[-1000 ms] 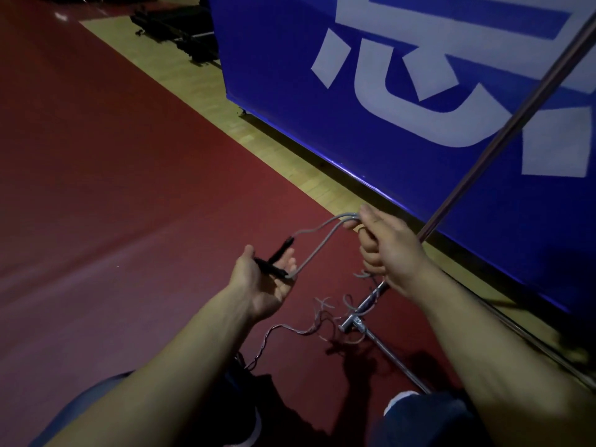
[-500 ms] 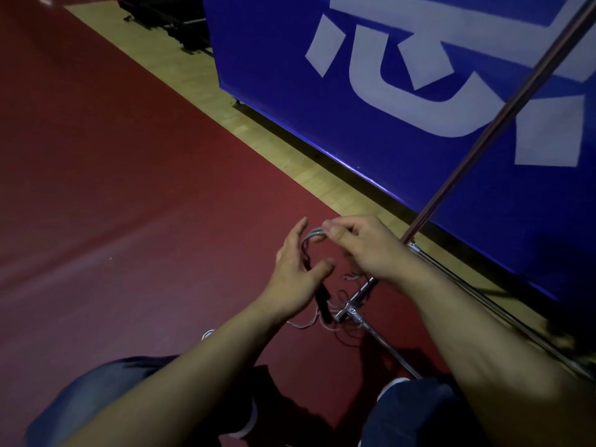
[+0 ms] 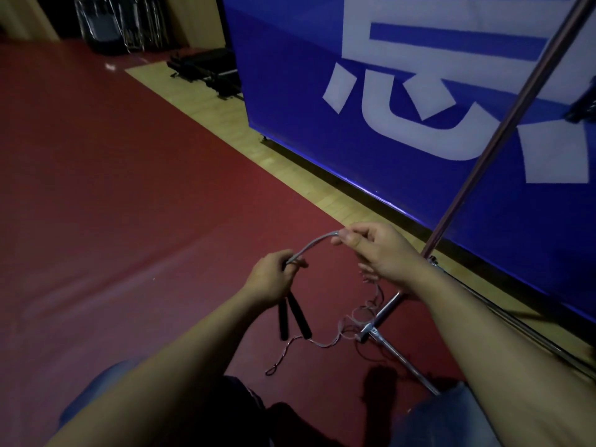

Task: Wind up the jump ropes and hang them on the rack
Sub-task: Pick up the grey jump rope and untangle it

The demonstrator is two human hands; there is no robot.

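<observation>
My left hand [image 3: 272, 279] grips the tops of the two black jump rope handles [image 3: 292, 316], which hang down below it. A short arc of grey jump rope cord [image 3: 314, 246] runs from that hand up to my right hand [image 3: 379, 253], which pinches the cord between thumb and fingers. The remaining cord [image 3: 325, 341] lies loose and tangled on the red floor below my right hand, around the foot of the metal rack [image 3: 377, 330]. The rack's upright pole [image 3: 503, 130] rises slanting to the top right.
A big blue banner board [image 3: 290, 108] with white characters stands close ahead on a strip of wooden floor [image 3: 206, 101]. Dark equipment [image 3: 206, 69] and folded chairs [image 3: 106, 27] sit at the far back. My knees [image 3: 448, 417] are at the bottom edge.
My hands have drawn apart, stretching a short arc of cord between them. The handles now hang together below my left hand. The camera has tilted up.
</observation>
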